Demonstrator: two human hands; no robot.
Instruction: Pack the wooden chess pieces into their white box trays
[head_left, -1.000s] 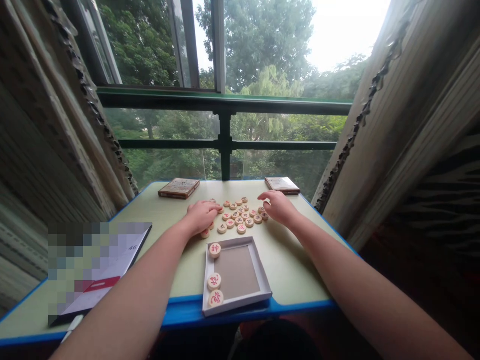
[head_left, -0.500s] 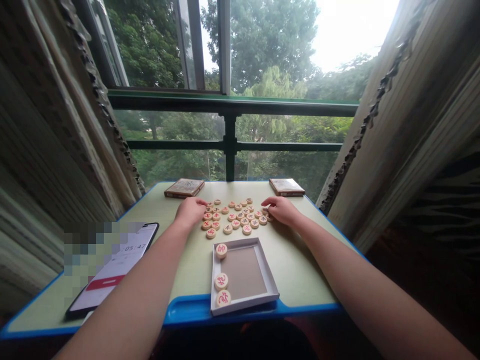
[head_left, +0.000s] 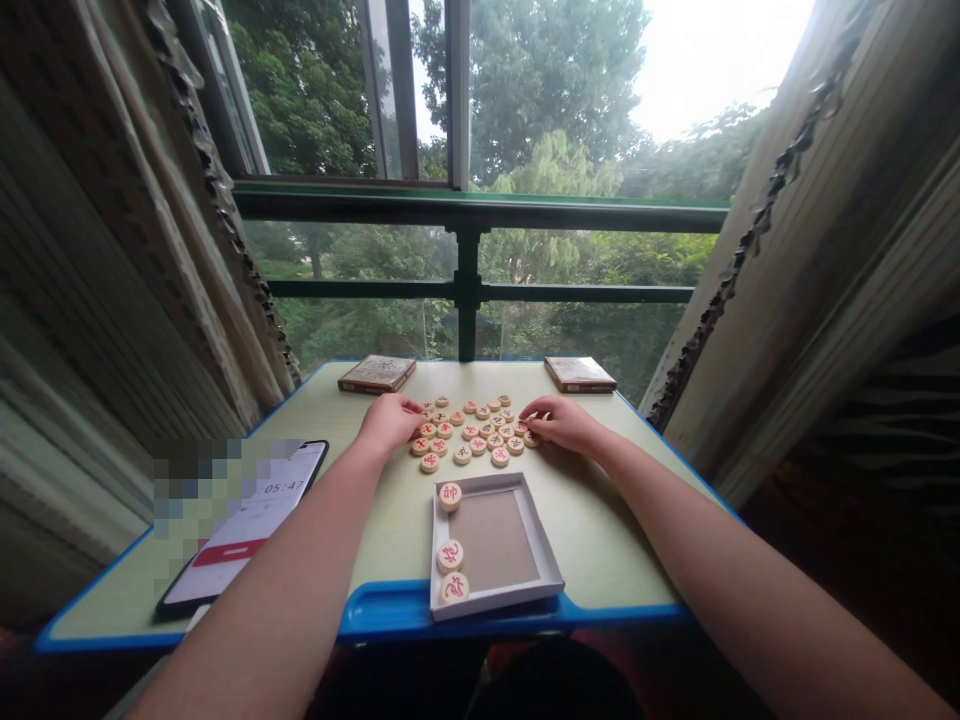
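Note:
Round wooden Chinese chess pieces with red and black characters lie in a loose, mostly single-layer cluster on the table. My left hand is at the cluster's left edge, its fingers bent together; what lies between the fingertips is hidden. At the right edge, my right hand has its bent fingers and thumb at a red-marked chess piece. Nearer to me stands a shallow open cardboard box. Inside it, along its left wall, sit three red-marked pieces: one at the far corner, two close together near the front.
A phone showing a timer lies left of my left forearm. Two flat boxes rest at the table's back corners. The table has a blue rim with a recessed tray in front. Curtains and a railed window stand beyond.
The view has shifted slightly. My right hand has moved inward, to the left, over the cluster's edge. My left hand stays by the left-hand pieces. The three boxed pieces are unchanged.

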